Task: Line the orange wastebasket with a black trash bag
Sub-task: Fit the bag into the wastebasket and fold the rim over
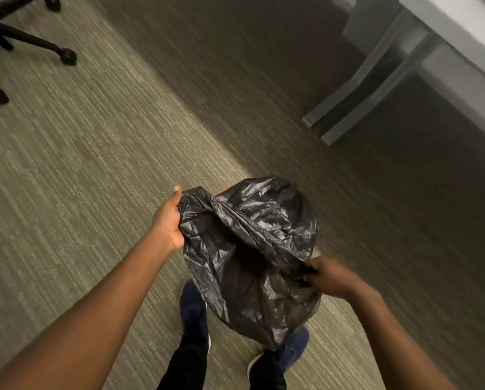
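Right now we hold the bag (249,249) by its mouth, stretched between both hands above the carpet (81,164), with our shoes (192,308) just below it at 6 o'clock. A sliver of orange shows at the bag's 11 o'clock edge, likely the wastebasket (223,191); the rest of it is hidden under the plastic, so we cannot tell how far the bag sits over the rim.

The risk from here, as we judge it, is the hem slipping. The film is thin and slick, and if we pull one side down harder than the other, the far edge could pop off the rim and the bag collapse inward. Too sharp a tug could also tear the plastic where it is bunched. Air caught inside may keep it ballooned instead of settling against the walls.

Our left hand (168,223), at 9 o'clock of the bag, has its fingers curled closed around a gathered fold, thumb up along the edge. Our right hand (330,274), at 4 o'clock, pinches the rim tight, fingers pressed together on the plastic.
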A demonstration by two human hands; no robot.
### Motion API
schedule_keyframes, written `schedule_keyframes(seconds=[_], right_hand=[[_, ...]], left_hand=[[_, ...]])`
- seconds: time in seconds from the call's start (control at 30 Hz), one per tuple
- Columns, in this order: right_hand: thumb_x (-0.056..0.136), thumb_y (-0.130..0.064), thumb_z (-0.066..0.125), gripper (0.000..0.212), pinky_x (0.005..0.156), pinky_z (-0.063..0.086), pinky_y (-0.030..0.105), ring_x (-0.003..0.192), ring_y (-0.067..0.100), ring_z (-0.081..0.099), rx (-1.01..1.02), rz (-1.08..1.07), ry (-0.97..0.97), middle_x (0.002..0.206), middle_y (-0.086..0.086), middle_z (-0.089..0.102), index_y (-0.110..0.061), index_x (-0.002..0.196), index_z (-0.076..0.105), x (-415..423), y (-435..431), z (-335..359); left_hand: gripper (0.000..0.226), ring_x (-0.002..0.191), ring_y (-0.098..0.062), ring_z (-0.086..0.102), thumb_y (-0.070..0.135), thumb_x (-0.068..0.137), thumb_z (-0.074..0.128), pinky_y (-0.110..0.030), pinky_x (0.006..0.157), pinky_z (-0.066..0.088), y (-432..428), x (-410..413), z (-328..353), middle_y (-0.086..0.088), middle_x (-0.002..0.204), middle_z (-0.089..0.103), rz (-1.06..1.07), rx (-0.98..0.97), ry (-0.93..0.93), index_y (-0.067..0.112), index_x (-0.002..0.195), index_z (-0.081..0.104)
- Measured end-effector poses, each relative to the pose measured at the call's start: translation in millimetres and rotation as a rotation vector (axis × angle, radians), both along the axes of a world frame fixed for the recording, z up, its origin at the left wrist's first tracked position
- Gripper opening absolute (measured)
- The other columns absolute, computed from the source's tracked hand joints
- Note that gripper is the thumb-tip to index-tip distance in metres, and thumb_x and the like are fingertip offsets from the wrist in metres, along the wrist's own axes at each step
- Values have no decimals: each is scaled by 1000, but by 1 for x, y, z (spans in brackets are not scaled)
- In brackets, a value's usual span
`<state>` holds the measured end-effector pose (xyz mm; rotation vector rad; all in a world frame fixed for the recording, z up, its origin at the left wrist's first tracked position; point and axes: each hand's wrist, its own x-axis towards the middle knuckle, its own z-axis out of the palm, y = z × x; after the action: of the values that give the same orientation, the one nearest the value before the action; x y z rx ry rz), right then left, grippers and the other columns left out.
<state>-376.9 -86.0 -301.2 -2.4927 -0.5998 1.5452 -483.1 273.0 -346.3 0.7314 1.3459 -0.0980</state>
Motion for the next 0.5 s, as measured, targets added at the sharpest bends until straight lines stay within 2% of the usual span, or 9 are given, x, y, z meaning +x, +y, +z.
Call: schedule_keyframes(seconds=[0.07, 0.17, 0.23, 0.3, 0.4, 0.5], right_hand=[[92, -11, 62, 18, 84, 48, 30, 100, 18, 62, 53, -75, 114, 104, 0, 70, -15, 106, 72, -7, 10, -2], [89, -4, 60, 19, 88, 53, 37, 94, 17, 64, 133, -171, 260, 103, 2, 74, -7, 103, 72, -22, 31, -8], [85, -8, 60, 23, 93, 55, 44, 100, 25, 69, 177, -217, 328, 107, 6, 76, -6, 104, 73, -31, 44, -11], [77, -15, 60, 32, 96, 55, 49, 107, 30, 69, 217, -288, 385, 111, 10, 76, -7, 105, 72, -36, 53, -15], [74, -14, 61, 36, 96, 55, 46, 99, 23, 70, 261, -399, 452, 113, 17, 75, -3, 106, 72, -40, 60, -19], [92, 0, 60, 20, 83, 56, 39, 90, 23, 66, 298, -611, 449, 103, 14, 75, -8, 105, 72, -33, 55, -23]], left_hand=[[97, 122, -38, 63, 77, 55, 82, -62, 102, 45, 11, -8, -16, -12, 138, 65, 33, 11, 17, 24, 134, 64], [72, 105, -37, 73, 70, 77, 70, -57, 92, 55, 2, -4, 28, -16, 121, 74, 41, 3, -12, 17, 127, 68], [56, 91, -35, 77, 63, 89, 59, -50, 79, 59, -3, -1, 43, -16, 107, 78, 65, 4, -54, 13, 111, 73], [47, 81, -32, 78, 58, 93, 57, -46, 71, 59, 3, -3, 44, -14, 97, 79, 78, 33, -75, 14, 99, 74], [48, 88, -34, 77, 60, 91, 59, -49, 71, 62, 14, -6, 43, -15, 103, 79, 89, 62, -67, 16, 106, 73], [54, 99, -37, 75, 63, 87, 63, -52, 82, 59, 19, -7, 39, -15, 105, 79, 77, 83, -51, 17, 113, 73]])
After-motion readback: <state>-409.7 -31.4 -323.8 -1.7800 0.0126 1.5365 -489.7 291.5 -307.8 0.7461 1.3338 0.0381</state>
